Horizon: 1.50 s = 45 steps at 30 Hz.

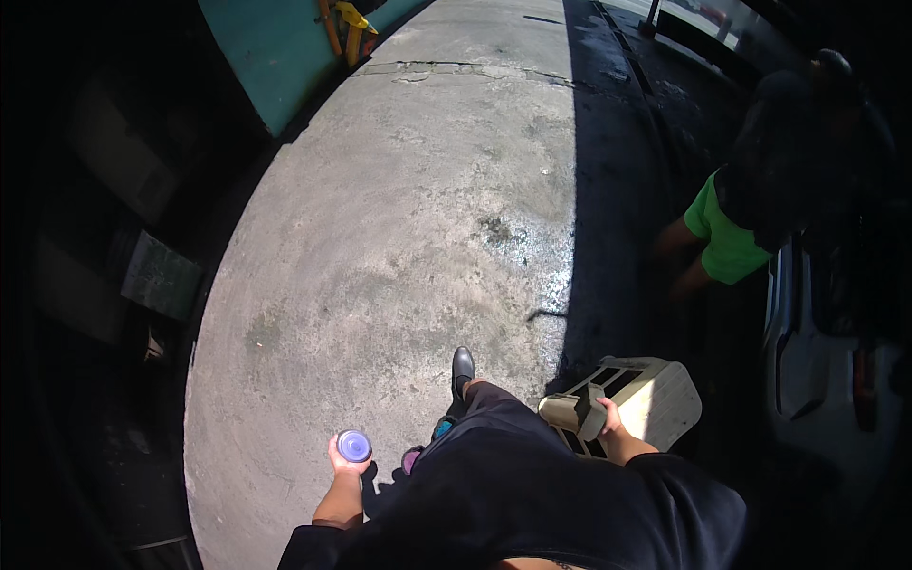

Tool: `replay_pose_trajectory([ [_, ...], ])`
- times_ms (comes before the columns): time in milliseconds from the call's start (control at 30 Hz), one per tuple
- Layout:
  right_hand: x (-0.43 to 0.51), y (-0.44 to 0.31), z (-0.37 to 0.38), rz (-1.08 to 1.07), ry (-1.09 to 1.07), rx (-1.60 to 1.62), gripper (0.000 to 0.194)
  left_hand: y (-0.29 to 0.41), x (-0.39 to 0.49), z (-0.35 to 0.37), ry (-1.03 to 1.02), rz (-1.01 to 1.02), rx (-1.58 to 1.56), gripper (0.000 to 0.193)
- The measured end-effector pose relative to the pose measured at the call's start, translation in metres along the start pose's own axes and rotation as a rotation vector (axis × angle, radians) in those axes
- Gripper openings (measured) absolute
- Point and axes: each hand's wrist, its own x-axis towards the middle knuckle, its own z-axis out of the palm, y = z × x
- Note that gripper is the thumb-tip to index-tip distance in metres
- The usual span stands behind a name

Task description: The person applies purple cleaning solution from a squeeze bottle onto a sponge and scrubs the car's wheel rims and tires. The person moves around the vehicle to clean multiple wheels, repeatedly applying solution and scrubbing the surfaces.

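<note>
My left hand (348, 456) is wrapped around a round container with a purple top (354, 446), held out over the concrete at my left side. Only its top shows, so its height cannot be made out. On the other side, my right hand (610, 422) grips a cream plastic stool or crate (670, 399) with dark slots, carried tilted beside my leg. A pale block-like part (593, 420) with a dark face lies under the fingers; whether it belongs to the plastic piece is unclear.
Sunlit, cracked concrete (399, 214) stretches ahead, with deep shade on the right. A person in green shorts (734, 242) bends beside a pale car (812, 392). A teal wall (278, 57) with yellow and orange objects (353, 32) stands ahead left. A box-like object (160, 274) sits in shadow.
</note>
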Motion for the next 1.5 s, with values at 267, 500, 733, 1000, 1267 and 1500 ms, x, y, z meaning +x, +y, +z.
replay_pose_trajectory([
  [267,0.060,-0.151,0.220,0.002,-0.044,-0.104,0.037,0.059,0.070,0.258,-0.029,-0.137,0.151,0.054],
  [500,0.138,-0.315,0.398,-0.475,-0.219,-0.117,0.049,0.117,0.228,0.409,0.015,-0.242,0.414,0.044],
  [733,0.179,-0.312,0.437,-0.309,0.171,0.302,0.047,0.138,0.322,0.646,0.122,-0.251,0.477,0.043],
  [1000,0.224,-0.280,0.459,-0.208,0.264,0.775,0.044,0.093,0.430,0.989,-0.081,-0.194,0.999,0.050],
  [1267,0.344,-0.503,0.499,-0.203,0.320,0.752,0.037,-0.076,0.460,1.215,-0.275,-0.310,0.977,0.053],
  [1500,0.332,-0.876,0.481,-0.686,0.218,0.246,0.074,-0.194,0.509,1.372,-0.330,-0.256,0.932,0.047],
])
